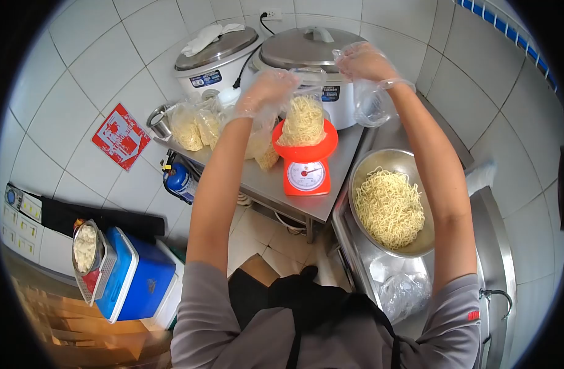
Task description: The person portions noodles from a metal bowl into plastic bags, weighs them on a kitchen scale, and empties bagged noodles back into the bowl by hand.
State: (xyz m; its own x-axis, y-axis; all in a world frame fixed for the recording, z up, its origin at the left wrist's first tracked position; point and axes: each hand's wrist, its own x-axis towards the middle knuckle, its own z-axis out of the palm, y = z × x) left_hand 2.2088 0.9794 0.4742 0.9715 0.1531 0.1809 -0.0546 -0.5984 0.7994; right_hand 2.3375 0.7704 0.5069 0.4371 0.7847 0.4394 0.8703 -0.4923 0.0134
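The noodle bag is sitting on the orange scale, and the left hand is gripping the bag's mouth. The right hand is hovering nearby, fingers curling, grip unclear

The left arm and right arm reach forward, bare below short grey sleeves. Both hands wear thin clear gloves. The left hand angles inward; the right hand, farther forward, has curled fingers. Glove plastic billows at the right wrist.
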